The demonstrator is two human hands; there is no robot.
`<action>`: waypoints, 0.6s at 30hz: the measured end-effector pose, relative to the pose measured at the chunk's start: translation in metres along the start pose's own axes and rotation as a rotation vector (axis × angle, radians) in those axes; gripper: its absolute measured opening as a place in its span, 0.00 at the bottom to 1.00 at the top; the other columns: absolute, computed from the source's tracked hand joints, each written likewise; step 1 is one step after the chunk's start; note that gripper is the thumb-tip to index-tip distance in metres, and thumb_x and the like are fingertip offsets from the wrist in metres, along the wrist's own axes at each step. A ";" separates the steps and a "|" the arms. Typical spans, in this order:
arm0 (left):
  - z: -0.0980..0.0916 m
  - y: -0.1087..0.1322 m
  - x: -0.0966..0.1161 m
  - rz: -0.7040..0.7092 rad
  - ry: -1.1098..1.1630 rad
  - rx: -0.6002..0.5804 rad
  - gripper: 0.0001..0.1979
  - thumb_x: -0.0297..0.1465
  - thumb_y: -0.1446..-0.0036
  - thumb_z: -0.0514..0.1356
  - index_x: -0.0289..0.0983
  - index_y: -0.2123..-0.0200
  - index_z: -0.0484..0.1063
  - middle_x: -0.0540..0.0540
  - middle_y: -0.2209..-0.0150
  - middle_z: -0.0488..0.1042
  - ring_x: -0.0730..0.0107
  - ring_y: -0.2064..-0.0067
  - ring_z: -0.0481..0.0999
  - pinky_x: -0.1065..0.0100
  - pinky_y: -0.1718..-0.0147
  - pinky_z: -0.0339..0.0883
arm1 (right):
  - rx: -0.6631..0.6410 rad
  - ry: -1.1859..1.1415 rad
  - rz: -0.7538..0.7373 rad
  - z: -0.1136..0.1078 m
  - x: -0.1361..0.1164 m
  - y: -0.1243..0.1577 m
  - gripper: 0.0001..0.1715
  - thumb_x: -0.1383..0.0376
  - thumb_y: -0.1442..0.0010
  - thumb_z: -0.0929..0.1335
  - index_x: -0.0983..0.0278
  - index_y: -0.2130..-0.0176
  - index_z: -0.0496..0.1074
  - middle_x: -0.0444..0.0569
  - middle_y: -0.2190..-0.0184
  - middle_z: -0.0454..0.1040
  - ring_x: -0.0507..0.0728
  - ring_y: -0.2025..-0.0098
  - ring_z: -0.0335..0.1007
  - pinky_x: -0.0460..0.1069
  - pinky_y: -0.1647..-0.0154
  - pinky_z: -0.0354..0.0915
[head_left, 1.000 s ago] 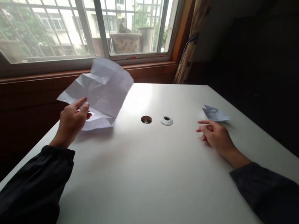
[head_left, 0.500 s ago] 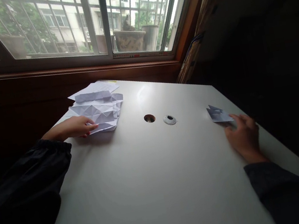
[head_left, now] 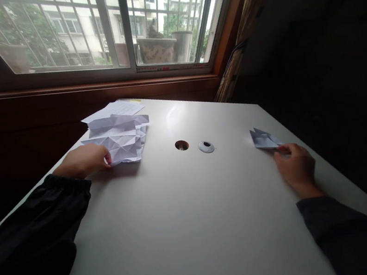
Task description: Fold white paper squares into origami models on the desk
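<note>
Head view, desk (head_left: 184, 226): white and glossy, its far edge by the window (head_left: 63, 31).
Left hand (head_left: 87, 159): at the near left corner of the creased paper, touching it, fingers bent inward; whether thumb and fingers are pinched on it, I cannot tell.
Creased paper (head_left: 123, 143): white, on the far left of the desk, crossed by many folds; layers show along its right side, too bunched to count.
Printed sheet (head_left: 113, 109): flatter, just beyond the creased paper, with a bit of yellow at its far right edge.
Right hand (head_left: 297, 165): thumb and finger clamped on the near right tip of the folded paper.
Folded paper (head_left: 263, 139): small, on the right of the desk, pointed at its far left end.
Hole (head_left: 181, 145): round, between the 2 hands, toward the far side.
Cap (head_left: 206, 147): grey ring with 1 dark opening, just right of the hole.
Sleeves (head_left: 34, 237): 2, dark, left cuff gathered.
Curtain (head_left: 237, 62): tied, right of the window.
</note>
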State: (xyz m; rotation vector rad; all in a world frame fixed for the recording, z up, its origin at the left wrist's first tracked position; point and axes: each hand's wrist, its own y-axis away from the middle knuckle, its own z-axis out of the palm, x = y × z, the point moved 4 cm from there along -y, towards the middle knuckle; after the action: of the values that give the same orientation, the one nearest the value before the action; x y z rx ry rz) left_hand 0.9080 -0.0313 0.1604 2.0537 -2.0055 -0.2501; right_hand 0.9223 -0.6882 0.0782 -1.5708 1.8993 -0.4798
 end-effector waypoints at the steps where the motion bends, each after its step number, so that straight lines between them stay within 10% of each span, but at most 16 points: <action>1: -0.002 0.003 0.004 -0.012 -0.018 0.013 0.17 0.42 0.55 0.68 0.43 0.61 0.83 0.39 0.58 0.80 0.49 0.58 0.76 0.57 0.57 0.67 | -0.003 -0.002 -0.012 0.001 -0.001 0.000 0.21 0.64 0.43 0.67 0.66 0.50 0.75 0.59 0.57 0.78 0.64 0.53 0.72 0.54 0.49 0.64; 12: -0.028 0.023 0.018 -0.115 -0.111 0.252 0.12 0.42 0.44 0.63 0.47 0.60 0.83 0.40 0.54 0.79 0.49 0.58 0.75 0.56 0.59 0.66 | -0.021 -0.028 -0.036 -0.003 -0.006 0.001 0.11 0.61 0.41 0.69 0.61 0.60 0.79 0.54 0.63 0.83 0.63 0.63 0.76 0.53 0.61 0.64; 18: -0.015 0.011 0.011 0.120 -0.281 0.338 0.12 0.41 0.50 0.69 0.45 0.62 0.83 0.41 0.43 0.73 0.41 0.43 0.67 0.49 0.44 0.59 | -0.015 -0.114 -0.165 -0.012 -0.033 0.005 0.11 0.62 0.38 0.68 0.63 0.58 0.79 0.56 0.60 0.83 0.63 0.61 0.77 0.53 0.57 0.66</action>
State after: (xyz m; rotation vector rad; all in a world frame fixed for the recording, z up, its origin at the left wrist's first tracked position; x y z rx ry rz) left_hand 0.9025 -0.0418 0.1789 2.1807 -2.4794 -0.1957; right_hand 0.9134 -0.6564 0.0916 -1.7357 1.7004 -0.4368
